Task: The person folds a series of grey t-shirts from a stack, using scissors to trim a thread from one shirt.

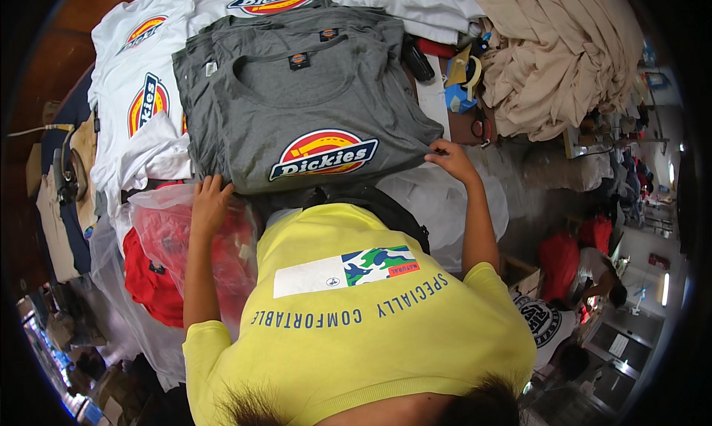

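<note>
A grey T-shirt point(297, 99) with a coloured chest logo lies face up before me, on top of other grey shirts. Its near edge hangs close to my body. At that edge's left corner, my left hand point(213, 196) has its fingers closed on the cloth, the thumb partly hidden. My right hand point(451, 161) pinches the right corner between thumb and fingers. The near edge is stretched between the two hands.
White T-shirts point(122, 62) lie left of and behind the grey ones. Beige cloth point(560, 51) is heaped at the far right. Scissors point(480, 125) and a tape roll point(473, 73) lie beside it. Red garments in clear plastic point(185, 233) sit at my left. Other people point(593, 274) are at the right.
</note>
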